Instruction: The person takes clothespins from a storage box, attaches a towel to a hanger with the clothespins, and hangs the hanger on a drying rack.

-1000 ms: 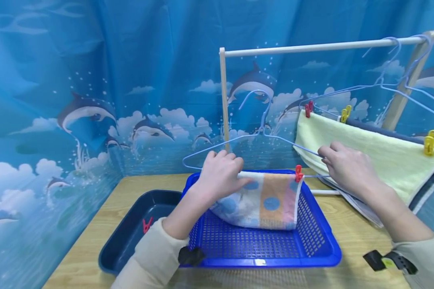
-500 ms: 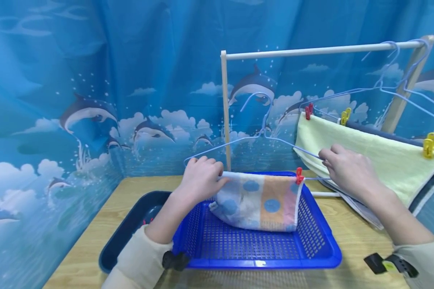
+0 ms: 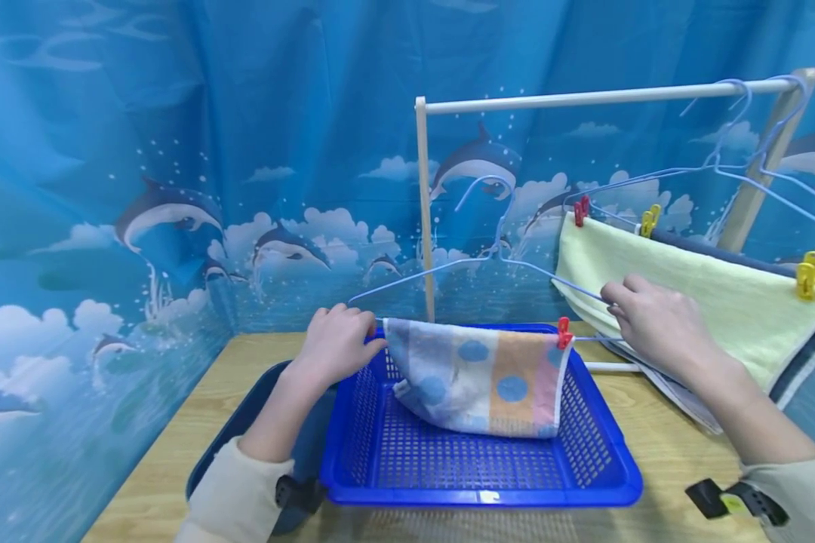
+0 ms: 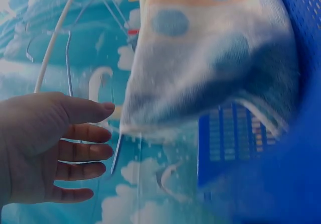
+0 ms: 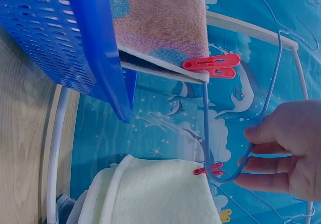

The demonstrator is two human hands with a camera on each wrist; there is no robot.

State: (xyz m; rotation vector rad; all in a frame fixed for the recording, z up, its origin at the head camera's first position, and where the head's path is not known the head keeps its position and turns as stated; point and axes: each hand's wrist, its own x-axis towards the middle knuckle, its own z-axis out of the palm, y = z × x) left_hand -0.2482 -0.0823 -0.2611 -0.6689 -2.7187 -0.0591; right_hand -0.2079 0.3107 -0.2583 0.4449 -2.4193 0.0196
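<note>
My right hand [image 3: 655,320] grips the right arm of a light-blue wire clothes hanger [image 3: 458,262], its thumb and fingers at the wire in the right wrist view. A towel [image 3: 472,381] with coloured stripes and blue dots is draped over the hanger's lower bar. A red clothespin [image 3: 564,332] clips its right corner to the bar; no pin shows at the left corner. My left hand [image 3: 336,343] is beside the hanger's left end, just left of the towel. In the left wrist view its fingers [image 4: 85,151] are loosely extended in front of the wire.
Below the towel stands a blue perforated basket [image 3: 485,496]. A dark tray [image 3: 244,418] sits left of it, partly behind my left arm. On the right, a rack [image 3: 598,98] bears hangers with a pale-yellow towel [image 3: 686,279] and darker cloths, held by red and yellow clothespins.
My left hand has slid left along the towel's top edge and off it, to the hanger's left end, uncovering the towel's left corner. My right hand keeps its grip almost in place.
</note>
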